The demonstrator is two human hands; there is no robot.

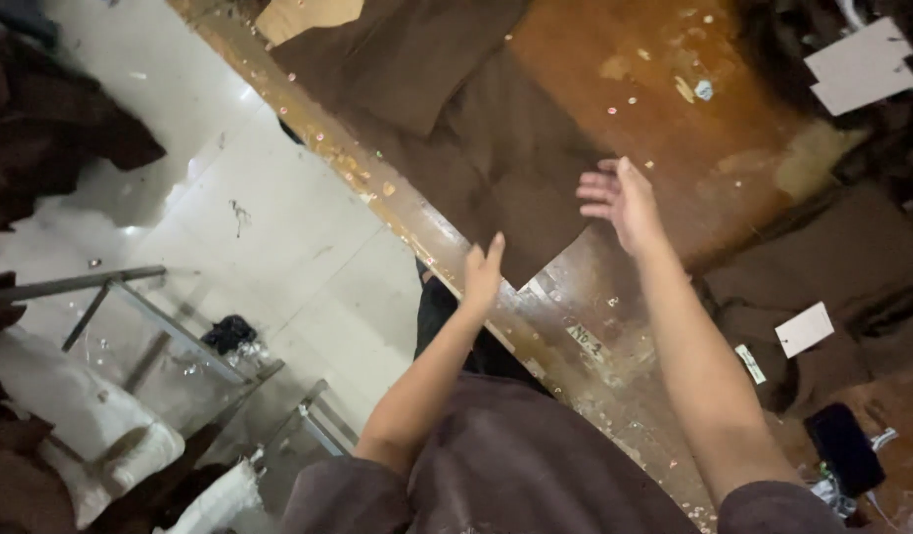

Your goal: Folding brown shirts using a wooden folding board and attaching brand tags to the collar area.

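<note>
Flat pieces of dark brown fabric [496, 158] lie on a worn brown wooden table [674, 109]. My left hand [482, 275] rests flat, fingers together, at the near corner of the fabric by the table's edge. Just past the fabric's right edge, my right hand [623, 201] hovers over the table with its fingers spread and nothing in it. Neither hand grips anything.
More brown fabric [832, 267] with white paper tags [805, 328] lies at the right, and a dark phone [844, 447] sits near the lower right. White cards [862, 64] lie at the top right. Left of the table: pale floor, a metal frame [130, 307], fabric heaps [51, 129].
</note>
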